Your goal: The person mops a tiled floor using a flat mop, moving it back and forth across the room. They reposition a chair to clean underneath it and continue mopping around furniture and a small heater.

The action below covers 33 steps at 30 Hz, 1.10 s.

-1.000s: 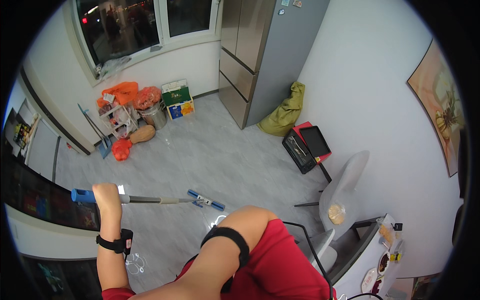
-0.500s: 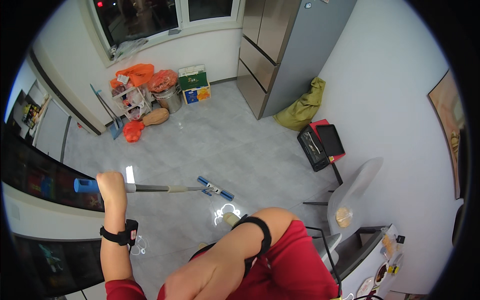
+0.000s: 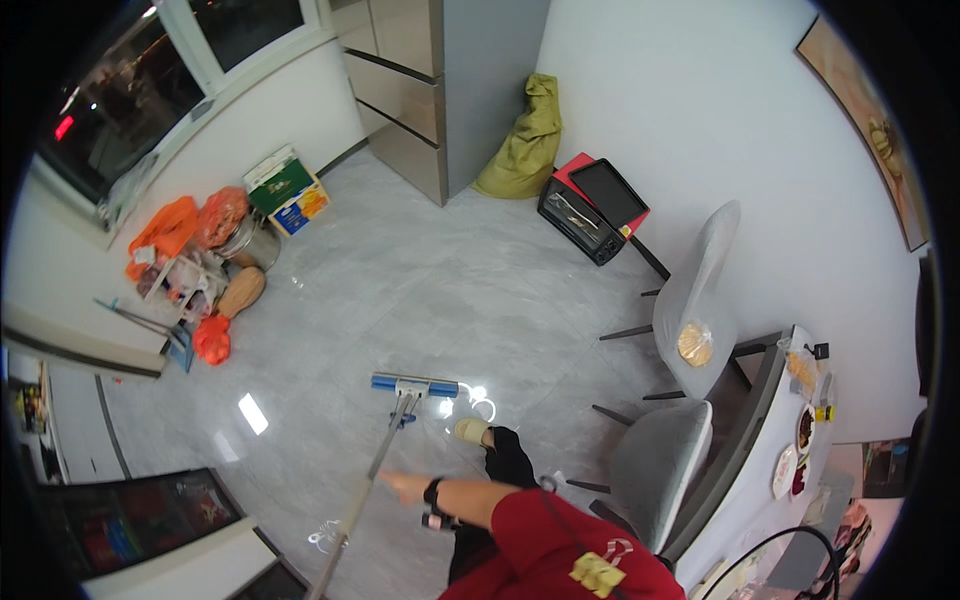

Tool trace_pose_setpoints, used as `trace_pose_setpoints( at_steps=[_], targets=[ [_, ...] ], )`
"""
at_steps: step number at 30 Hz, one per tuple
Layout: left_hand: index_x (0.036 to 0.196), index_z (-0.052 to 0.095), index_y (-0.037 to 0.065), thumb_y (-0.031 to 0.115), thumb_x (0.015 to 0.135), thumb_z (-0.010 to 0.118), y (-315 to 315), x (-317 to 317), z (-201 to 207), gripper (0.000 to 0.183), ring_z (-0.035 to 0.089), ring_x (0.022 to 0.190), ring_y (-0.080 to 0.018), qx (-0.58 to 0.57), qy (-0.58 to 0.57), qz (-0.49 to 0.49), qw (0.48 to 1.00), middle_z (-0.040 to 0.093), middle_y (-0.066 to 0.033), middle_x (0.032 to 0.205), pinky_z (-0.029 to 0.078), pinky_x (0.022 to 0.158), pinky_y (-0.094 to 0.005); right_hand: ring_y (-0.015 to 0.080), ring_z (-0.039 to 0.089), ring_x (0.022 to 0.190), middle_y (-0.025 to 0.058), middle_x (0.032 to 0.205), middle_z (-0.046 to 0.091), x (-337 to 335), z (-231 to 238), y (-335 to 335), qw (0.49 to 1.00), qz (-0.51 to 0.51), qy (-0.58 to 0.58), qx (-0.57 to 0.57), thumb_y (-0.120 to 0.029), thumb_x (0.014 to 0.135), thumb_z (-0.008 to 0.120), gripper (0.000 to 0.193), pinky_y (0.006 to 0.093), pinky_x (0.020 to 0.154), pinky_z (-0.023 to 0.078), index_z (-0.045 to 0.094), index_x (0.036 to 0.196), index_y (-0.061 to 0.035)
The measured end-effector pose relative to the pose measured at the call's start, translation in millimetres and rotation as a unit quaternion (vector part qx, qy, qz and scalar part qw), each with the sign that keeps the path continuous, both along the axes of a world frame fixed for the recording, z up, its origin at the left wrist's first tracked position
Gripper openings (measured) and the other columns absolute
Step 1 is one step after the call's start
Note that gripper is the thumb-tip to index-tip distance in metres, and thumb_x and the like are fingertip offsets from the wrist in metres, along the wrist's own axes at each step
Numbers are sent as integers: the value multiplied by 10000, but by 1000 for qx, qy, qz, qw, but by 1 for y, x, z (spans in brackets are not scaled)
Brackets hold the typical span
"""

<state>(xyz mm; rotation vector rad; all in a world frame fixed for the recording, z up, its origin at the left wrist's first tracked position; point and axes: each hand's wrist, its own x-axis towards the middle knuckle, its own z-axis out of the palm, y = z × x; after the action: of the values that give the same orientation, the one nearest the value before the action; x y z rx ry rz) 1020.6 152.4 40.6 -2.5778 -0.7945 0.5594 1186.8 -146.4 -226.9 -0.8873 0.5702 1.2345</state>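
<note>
A mop lies slanted across the lower middle, its grey pole (image 3: 362, 500) running out of the lower edge. Its wide blue head (image 3: 432, 387), with a white bracket, rests flat on the shiny grey floor. From the lower right my right arm, in a red sleeve, reaches left. My right hand (image 3: 404, 487) is beside the pole with its fingers stretched toward it; whether they touch is unclear. A black band with a small device circles that wrist. My left hand and the pole's upper end are out of view. My pale shoe (image 3: 473, 431) stands just behind the mop head.
Two grey chairs (image 3: 660, 460) and a table (image 3: 745, 520) with dishes line the right. A small oven (image 3: 582, 220) and green sack (image 3: 522, 150) stand beside the fridge (image 3: 405, 130). At left are bags, a metal pot (image 3: 255, 243), cartons (image 3: 287, 190) and a dustpan (image 3: 180, 350).
The view has swung to the right. My left hand, which gripped the blue handle end, has left the view. My right arm has stretched out toward the pole, which now slants steeply.
</note>
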Motion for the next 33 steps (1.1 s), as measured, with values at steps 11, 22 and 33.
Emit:
trace_pose_setpoints(
  at_steps=[11, 22, 33],
  targets=[
    [796, 590, 1, 189, 725, 566, -226, 81, -162, 201, 610, 730, -341, -331, 177, 111, 920, 585, -208, 680, 482, 641, -451, 247, 537, 471, 132, 608, 536, -113, -131, 94, 944, -181, 230, -154, -129, 794, 549, 158, 393, 423, 428, 477, 732, -4],
    [841, 581, -15, 225, 705, 591, -321, 124, -234, 276, 623, 808, -354, -443, 205, 123, 864, 607, -245, 749, 487, 658, -459, 220, 537, 408, 88, 438, 505, 155, -258, -186, 885, -253, -91, -381, -126, 787, 542, 288, 370, 384, 410, 508, 524, -15],
    [856, 552, -16, 260, 741, 576, -400, 158, -295, 300, 593, 809, -409, -514, 279, -3, 811, 619, -231, 818, 475, 704, -480, 249, 564, 443, 164, 644, 561, 170, -281, -414, 773, -306, -38, -555, -155, 793, 592, 304, 380, 379, 468, 465, 926, 87]
  ],
)
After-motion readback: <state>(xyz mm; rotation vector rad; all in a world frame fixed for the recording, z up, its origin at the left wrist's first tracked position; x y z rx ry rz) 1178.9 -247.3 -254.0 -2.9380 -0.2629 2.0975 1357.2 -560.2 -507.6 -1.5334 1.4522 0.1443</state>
